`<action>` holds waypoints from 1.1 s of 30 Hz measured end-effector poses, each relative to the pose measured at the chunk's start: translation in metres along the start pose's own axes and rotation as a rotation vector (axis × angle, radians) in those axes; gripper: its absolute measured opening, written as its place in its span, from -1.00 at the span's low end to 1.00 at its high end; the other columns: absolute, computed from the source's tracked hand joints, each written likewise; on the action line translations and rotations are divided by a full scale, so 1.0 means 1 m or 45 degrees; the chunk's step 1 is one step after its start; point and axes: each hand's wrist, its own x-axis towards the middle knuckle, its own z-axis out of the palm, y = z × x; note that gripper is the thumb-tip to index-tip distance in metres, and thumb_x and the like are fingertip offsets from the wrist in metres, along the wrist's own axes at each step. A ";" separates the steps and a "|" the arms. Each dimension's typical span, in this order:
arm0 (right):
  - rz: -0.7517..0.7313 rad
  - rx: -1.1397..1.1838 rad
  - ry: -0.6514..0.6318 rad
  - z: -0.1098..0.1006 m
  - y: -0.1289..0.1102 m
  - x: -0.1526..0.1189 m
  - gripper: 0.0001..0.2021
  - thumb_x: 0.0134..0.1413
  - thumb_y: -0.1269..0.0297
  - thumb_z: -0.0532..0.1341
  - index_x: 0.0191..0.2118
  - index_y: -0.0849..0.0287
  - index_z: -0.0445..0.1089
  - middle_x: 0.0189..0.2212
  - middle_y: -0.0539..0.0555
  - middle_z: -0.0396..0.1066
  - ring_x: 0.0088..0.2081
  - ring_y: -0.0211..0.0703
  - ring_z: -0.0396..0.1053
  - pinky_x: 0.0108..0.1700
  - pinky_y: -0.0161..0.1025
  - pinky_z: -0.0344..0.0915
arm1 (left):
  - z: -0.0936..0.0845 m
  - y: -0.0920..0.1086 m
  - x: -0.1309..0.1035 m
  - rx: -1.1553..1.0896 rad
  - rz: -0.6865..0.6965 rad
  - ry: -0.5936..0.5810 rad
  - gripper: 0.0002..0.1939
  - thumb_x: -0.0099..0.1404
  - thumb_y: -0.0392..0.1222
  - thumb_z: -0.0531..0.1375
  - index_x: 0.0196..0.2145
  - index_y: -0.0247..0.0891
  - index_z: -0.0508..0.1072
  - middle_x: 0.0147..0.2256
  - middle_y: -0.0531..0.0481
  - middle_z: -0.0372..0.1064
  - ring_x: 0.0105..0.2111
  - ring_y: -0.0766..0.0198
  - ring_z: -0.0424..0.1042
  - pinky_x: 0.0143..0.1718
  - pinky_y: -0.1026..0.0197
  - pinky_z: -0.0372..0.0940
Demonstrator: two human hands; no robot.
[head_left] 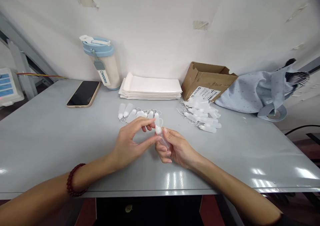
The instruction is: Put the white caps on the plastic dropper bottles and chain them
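Above the front part of the table, my right hand (175,146) is closed around a small translucent dropper bottle (164,141), which tilts with its white nozzle end up and away from me. A thin white loop shows beside the nozzle. My left hand (135,137) is at the bottle's left, thumb and index finger apart, the thumb tip at the bottle just below its neck and the index fingertip near the nozzle. Just behind my hands lies a row of similar bottles (128,110), partly covered by my left fingers. To the right is a loose pile of more such bottles (206,119).
Along the wall stand a blue-lidded tumbler (110,68), a stack of white packets (152,87), an open cardboard box (208,79) and a light blue cloth bag (252,89). A phone (83,93) lies at the left on the grey table (50,136).
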 end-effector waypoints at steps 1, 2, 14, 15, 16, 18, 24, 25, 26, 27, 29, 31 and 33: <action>0.002 -0.001 0.003 0.000 0.000 0.000 -0.70 0.20 0.03 0.09 -0.39 0.18 0.23 -0.62 -0.12 0.11 -0.65 -0.44 -0.08 -0.63 -0.45 0.03 | 0.000 -0.001 -0.001 -0.009 -0.004 0.004 -0.64 0.17 -0.27 0.29 -0.07 -0.20 0.39 -0.32 -0.01 0.38 -0.31 0.26 0.33 -0.25 0.15 0.32; 0.004 -0.003 0.007 0.001 0.000 0.000 -0.70 0.19 0.03 0.10 -0.40 0.18 0.22 -0.62 -0.12 0.11 -0.65 -0.44 -0.08 -0.63 -0.45 0.03 | 0.001 -0.002 -0.001 -0.019 -0.005 0.009 -0.64 0.16 -0.27 0.29 -0.06 -0.20 0.39 -0.31 -0.01 0.38 -0.30 0.26 0.33 -0.25 0.14 0.33; 0.021 -0.014 0.040 0.001 0.000 0.000 -0.69 0.18 0.02 0.11 -0.40 0.18 0.20 -0.62 -0.12 0.10 -0.64 -0.44 -0.09 -0.63 -0.44 0.01 | 0.006 -0.004 -0.006 -0.097 -0.043 0.035 -0.66 0.18 -0.29 0.27 -0.07 -0.20 0.39 -0.30 -0.02 0.36 -0.29 0.26 0.34 -0.23 0.13 0.34; 0.027 -0.018 0.045 0.001 0.000 0.000 -0.69 0.17 0.02 0.12 -0.40 0.17 0.20 -0.62 -0.12 0.10 -0.65 -0.44 -0.09 -0.63 -0.44 0.01 | 0.006 -0.004 -0.006 -0.098 -0.043 0.033 -0.67 0.19 -0.28 0.26 -0.07 -0.20 0.39 -0.30 -0.02 0.36 -0.29 0.26 0.34 -0.23 0.13 0.34; 0.031 -0.023 0.048 0.001 0.001 0.000 -0.69 0.17 0.02 0.12 -0.39 0.17 0.19 -0.62 -0.12 0.10 -0.65 -0.44 -0.09 -0.63 -0.44 0.01 | 0.006 -0.004 -0.006 -0.097 -0.042 0.031 -0.68 0.19 -0.27 0.26 -0.07 -0.20 0.39 -0.31 -0.01 0.36 -0.29 0.26 0.34 -0.23 0.13 0.34; 0.026 -0.029 0.050 0.000 0.001 0.000 -0.68 0.16 0.00 0.12 -0.39 0.17 0.21 -0.62 -0.12 0.10 -0.64 -0.44 -0.09 -0.63 -0.44 0.02 | 0.006 -0.003 -0.006 -0.064 -0.059 0.020 -0.68 0.20 -0.25 0.25 -0.06 -0.19 0.38 -0.30 -0.02 0.37 -0.29 0.26 0.34 -0.22 0.12 0.35; -0.127 -0.113 0.130 0.000 -0.003 0.003 -0.67 0.17 -0.03 0.09 -0.32 0.19 0.28 -0.58 -0.10 0.11 -0.62 -0.40 -0.01 -0.61 -0.40 0.06 | 0.008 0.002 -0.004 0.209 -0.073 -0.079 -0.34 0.17 -0.11 0.27 0.18 -0.11 0.11 0.07 -0.19 0.21 0.02 0.04 0.26 -0.14 0.02 0.34; -0.152 -0.142 0.151 0.000 -0.004 0.004 -0.66 0.16 -0.04 0.09 -0.33 0.19 0.28 -0.56 -0.09 0.13 -0.61 -0.39 0.02 -0.59 -0.39 0.07 | 0.009 0.002 -0.004 0.266 -0.060 -0.092 -0.25 0.14 -0.07 0.30 0.20 -0.10 0.05 0.10 -0.21 0.17 0.07 -0.01 0.20 -0.10 -0.02 0.33; -0.170 -0.168 0.168 0.000 -0.006 0.004 -0.64 0.15 -0.06 0.10 -0.33 0.19 0.29 -0.53 -0.07 0.15 -0.59 -0.38 0.05 -0.57 -0.38 0.08 | 0.009 0.002 -0.005 0.325 -0.040 -0.107 -0.16 0.10 -0.03 0.32 0.23 -0.10 0.00 0.12 -0.21 0.13 0.11 -0.05 0.14 -0.05 -0.07 0.30; -0.183 -0.189 0.179 0.001 -0.006 0.004 -0.63 0.14 -0.08 0.11 -0.33 0.19 0.29 -0.49 -0.05 0.17 -0.55 -0.37 0.09 -0.54 -0.37 0.09 | 0.009 0.002 -0.005 0.383 -0.008 -0.123 -0.10 0.07 0.00 0.33 0.24 -0.10 -0.05 0.14 -0.22 0.10 0.14 -0.07 0.10 0.00 -0.11 0.26; -0.199 -0.218 0.194 0.001 -0.007 0.004 -0.60 0.11 -0.10 0.12 -0.35 0.20 0.30 -0.43 -0.02 0.18 -0.47 -0.33 0.15 -0.48 -0.36 0.10 | 0.009 0.000 -0.005 0.491 0.078 -0.160 -0.04 0.07 0.02 0.33 0.27 -0.13 -0.12 0.16 -0.25 0.06 0.16 -0.10 0.06 0.09 -0.17 0.17; -0.203 -0.256 0.206 0.000 -0.005 0.005 -0.58 0.10 -0.12 0.11 -0.38 0.21 0.29 -0.43 0.00 0.18 -0.43 -0.30 0.15 -0.45 -0.35 0.09 | 0.009 -0.002 -0.004 0.583 0.170 -0.185 -0.05 0.12 0.02 0.30 0.28 -0.19 -0.16 0.16 -0.29 0.03 0.16 -0.11 0.05 0.14 -0.19 0.09; -0.205 -0.296 0.216 -0.001 -0.002 0.006 -0.57 0.11 -0.13 0.10 -0.40 0.21 0.28 -0.45 -0.01 0.18 -0.42 -0.29 0.15 -0.42 -0.34 0.08 | 0.008 -0.004 -0.003 0.638 0.247 -0.195 -0.08 0.15 0.01 0.28 0.28 -0.25 -0.15 0.15 -0.33 0.04 0.16 -0.12 0.05 0.15 -0.18 0.07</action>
